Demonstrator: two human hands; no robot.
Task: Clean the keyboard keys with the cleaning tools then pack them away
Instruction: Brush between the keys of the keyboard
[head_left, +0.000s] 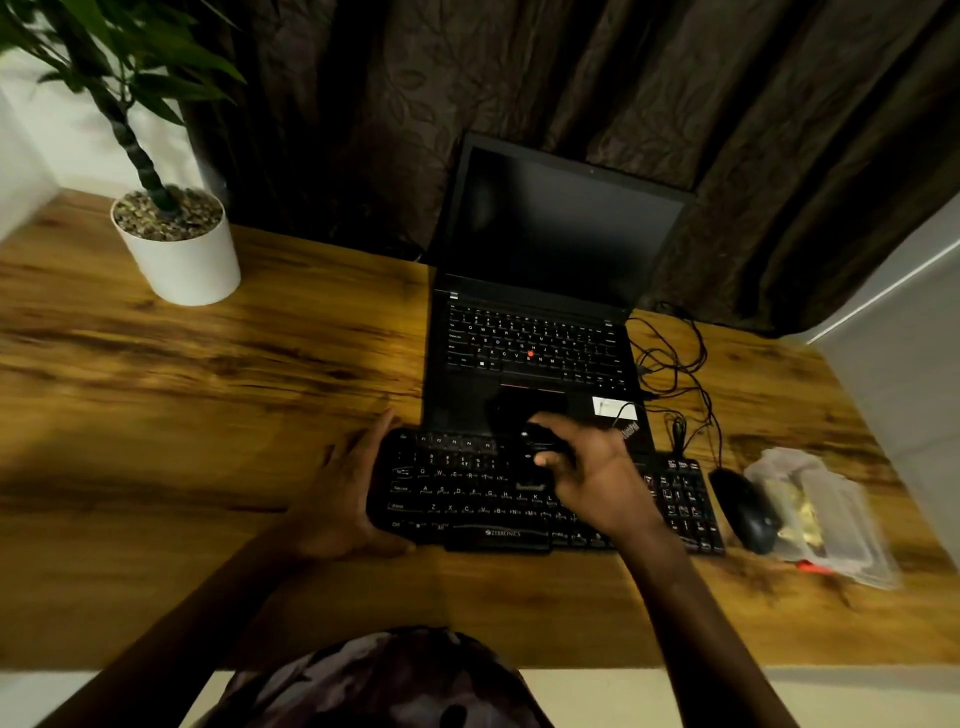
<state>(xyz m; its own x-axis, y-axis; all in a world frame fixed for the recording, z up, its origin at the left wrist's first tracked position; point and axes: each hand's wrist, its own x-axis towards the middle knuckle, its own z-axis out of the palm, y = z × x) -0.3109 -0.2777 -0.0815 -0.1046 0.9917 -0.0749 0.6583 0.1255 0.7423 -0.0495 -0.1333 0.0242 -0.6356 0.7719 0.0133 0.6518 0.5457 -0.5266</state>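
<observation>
"ZEBRONICS" is printed in white on the near edge of the black full-size keyboard (519, 499), which lies on a glossy wood-grain table (208, 374) against the front of an open black laptop (540, 312). The laptop's screen is dark, and the slanted logo at its corner is too blurred to read. The left hand (343, 493) braces the keyboard's left end, fingers stretched along it. The right hand (597, 478) hovers over the middle keys, thumb and fingers pinching a small dark cleaning tool (537, 441) (its shape is lost in the gloom). A black mouse (743, 512) and a clear plastic packet (831, 519) sit to the right. Black cables (675, 358) tangle beside the laptop. A white pot with a green plant (182, 260) stands far left, before a dark brown leaf-patterned curtain (363, 104).
</observation>
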